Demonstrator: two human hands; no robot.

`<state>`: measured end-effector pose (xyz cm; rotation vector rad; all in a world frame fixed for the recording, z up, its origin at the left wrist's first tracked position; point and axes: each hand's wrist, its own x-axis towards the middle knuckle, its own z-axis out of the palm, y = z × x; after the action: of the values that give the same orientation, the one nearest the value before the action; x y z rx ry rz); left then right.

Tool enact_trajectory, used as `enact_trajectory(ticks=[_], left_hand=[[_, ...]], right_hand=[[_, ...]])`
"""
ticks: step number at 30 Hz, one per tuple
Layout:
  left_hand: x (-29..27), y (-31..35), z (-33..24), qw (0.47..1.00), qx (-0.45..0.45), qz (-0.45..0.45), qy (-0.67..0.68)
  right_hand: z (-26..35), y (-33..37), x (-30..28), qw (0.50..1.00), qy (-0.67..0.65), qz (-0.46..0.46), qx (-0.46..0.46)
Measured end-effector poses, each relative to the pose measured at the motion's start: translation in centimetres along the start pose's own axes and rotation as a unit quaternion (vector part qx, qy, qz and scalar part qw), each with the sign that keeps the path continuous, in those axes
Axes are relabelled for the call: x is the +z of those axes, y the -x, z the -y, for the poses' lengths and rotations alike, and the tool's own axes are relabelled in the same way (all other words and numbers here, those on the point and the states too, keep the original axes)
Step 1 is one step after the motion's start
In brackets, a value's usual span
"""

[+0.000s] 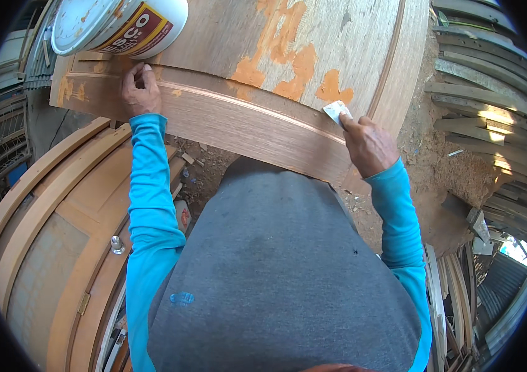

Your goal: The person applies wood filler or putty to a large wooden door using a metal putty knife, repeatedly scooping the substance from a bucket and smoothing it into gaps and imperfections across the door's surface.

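Note:
A wooden door panel point(257, 129) lies flat in front of me, with raised mouldings along its borders. Patches of orange filler point(299, 73) cover part of its weathered middle. My right hand point(372, 147) grips a small flat whitish scraper point(336, 111), whose blade is over the moulding beside the lowest orange patch. On the near left border rests my left hand point(141, 93), its fingers curled and drawn together close to the bucket; whatever they may hold is hidden. A white bucket point(175, 18) with a dark red and yellow label stands on the panel's left part.
To the lower left lean wooden doors point(83, 204), one carrying a metal knob point(117, 244). Stacked long boards point(486, 93) line the right side. Dirt ground point(421, 180) with wood scraps shows between them and the panel. More timber strips point(455, 297) stand at lower right.

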<state>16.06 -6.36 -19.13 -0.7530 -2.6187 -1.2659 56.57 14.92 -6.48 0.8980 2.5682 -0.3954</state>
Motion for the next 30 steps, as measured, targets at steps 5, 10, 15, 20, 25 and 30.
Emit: enact_trajectory(ticks=[5,10,15,20,25,30], left_hand=[[-0.2,-0.1,0.1,1.000,0.027,0.010,-0.008],[-0.5,0.0,0.3,0.999,0.030,0.024,-0.032],[-0.5,0.2,-0.1,0.998,0.056,0.016,-0.017],[0.1,-0.1,0.8,0.995,0.091,0.014,-0.035],[0.0,0.2,0.6,0.997,0.076,0.016,-0.015],[0.2,0.4,0.6,0.997,0.080,0.010,-0.021]], right_hand=[[0.4,-1.6,1.3,0.997,-0.022,-0.066,-0.012],[0.2,0.4,-1.1,0.999,-0.006,-0.041,-0.006],[-0.5,-2.1,0.3,0.997,-0.021,-0.080,-0.008],[0.7,1.5,0.5,0.999,-0.011,-0.005,0.033],[0.5,1.6,2.8,0.996,-0.068,-0.045,0.028],[-0.8,1.8,0.9,0.998,-0.036,-0.052,0.007]])
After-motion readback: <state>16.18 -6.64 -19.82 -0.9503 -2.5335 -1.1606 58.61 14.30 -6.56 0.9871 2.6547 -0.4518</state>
